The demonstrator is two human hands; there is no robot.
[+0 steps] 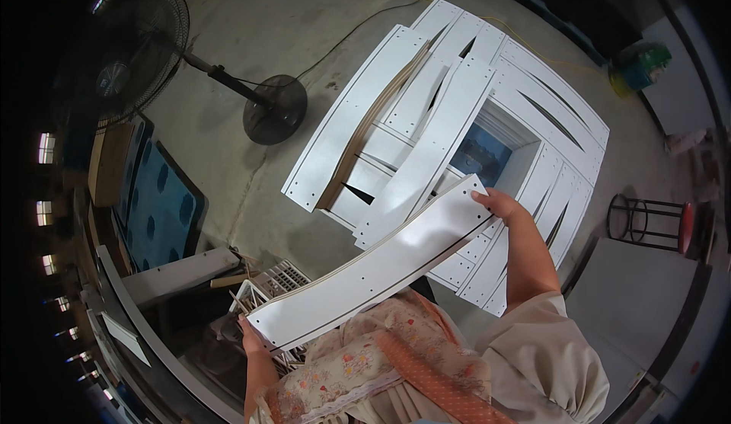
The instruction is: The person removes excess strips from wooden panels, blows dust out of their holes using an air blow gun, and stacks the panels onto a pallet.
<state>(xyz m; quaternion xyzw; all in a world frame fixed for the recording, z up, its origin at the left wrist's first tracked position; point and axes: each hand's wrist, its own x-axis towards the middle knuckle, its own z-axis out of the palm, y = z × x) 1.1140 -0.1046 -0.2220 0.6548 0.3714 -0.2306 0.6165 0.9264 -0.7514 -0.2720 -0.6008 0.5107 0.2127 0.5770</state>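
A long white board (381,260) with small drilled holes and a dark groove along its near edge slants across in front of me. My right hand (495,203) is closed on its far right end, thumb on the upper face. At the lower left end my left hand (253,338) grips the edge, its fingers partly hidden. Beyond the board lie stacks of similar white boards (449,123), with a blue surface (481,153) showing through a gap. The held board overlaps the near part of these stacks in view.
A black pedestal fan (276,110) stands at the left, its cord trailing across the floor. Below it are a blue patterned panel (164,203) and a white plastic basket (285,278). On the right stand a red-topped stool (647,222) and a green-yellow container (641,67).
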